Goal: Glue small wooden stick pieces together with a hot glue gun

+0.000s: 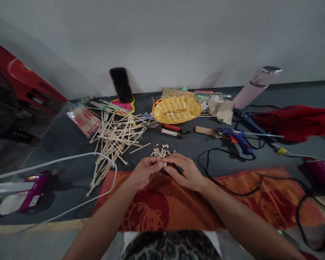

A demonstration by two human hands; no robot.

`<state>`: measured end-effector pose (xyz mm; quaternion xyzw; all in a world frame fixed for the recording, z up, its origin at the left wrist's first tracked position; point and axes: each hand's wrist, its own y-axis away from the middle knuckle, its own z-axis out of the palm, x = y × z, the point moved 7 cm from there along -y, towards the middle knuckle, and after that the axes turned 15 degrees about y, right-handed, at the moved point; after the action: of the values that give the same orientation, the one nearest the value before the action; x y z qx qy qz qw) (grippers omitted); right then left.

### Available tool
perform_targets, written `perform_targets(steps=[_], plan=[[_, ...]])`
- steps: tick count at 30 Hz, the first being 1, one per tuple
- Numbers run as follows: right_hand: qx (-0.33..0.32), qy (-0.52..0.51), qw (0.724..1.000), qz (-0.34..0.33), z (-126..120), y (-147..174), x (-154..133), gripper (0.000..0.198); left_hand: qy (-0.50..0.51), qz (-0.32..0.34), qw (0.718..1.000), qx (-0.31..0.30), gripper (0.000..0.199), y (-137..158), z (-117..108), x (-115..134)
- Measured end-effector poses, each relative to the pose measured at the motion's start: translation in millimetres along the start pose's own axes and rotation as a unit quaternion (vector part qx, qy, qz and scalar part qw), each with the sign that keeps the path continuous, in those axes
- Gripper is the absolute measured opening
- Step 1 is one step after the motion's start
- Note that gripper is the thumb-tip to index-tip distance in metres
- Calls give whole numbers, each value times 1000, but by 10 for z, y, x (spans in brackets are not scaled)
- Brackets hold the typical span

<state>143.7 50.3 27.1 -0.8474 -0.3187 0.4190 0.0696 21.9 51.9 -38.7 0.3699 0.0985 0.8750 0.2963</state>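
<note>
My left hand [145, 172] and my right hand [188, 172] meet over the front of the table, fingertips pinched together. Between them is a small cluster of short pale wooden pieces [165, 164], partly covered by the fingers. Just beyond my fingertips lies a loose scatter of cut stick pieces [162, 150]. Both wrists are above an orange-red towel [148, 202]. To the left of the pieces, long thin wooden sticks [116, 139] are heaped crosswise. Pliers [153, 126] and a red-handled tool [173, 128] rest behind the scatter.
A yellow woven basket [176, 108] holds a few small pieces. A blue glue gun [237, 139] trails a black cord [208, 159] across the towel. A phone [121, 85] leans on the wall. A pink flask [254, 88], red cloth [295, 121] and purple device [34, 191] stand around.
</note>
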Motion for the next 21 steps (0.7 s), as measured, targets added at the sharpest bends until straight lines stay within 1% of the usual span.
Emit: perform_targets(steps=[6,10,13,18,21], plan=[[6,-5,1000,-12,20,8,17,28,-20,0,1000,6,24,-10,-38,6],[25,11,1000,8,3,12,55,18,-27,16,1000,4,25,-13,-18,25],[28,18,999,16,3,10,63,13,-35,12,999,8,23,-11,-11,26],[34,30,999,-5,11,10,33,24,-55,17,998,17,26,-14,-31,38],[32,29,999,-7,20,13,38,21,-60,22,998,16,26,-19,-36,36]])
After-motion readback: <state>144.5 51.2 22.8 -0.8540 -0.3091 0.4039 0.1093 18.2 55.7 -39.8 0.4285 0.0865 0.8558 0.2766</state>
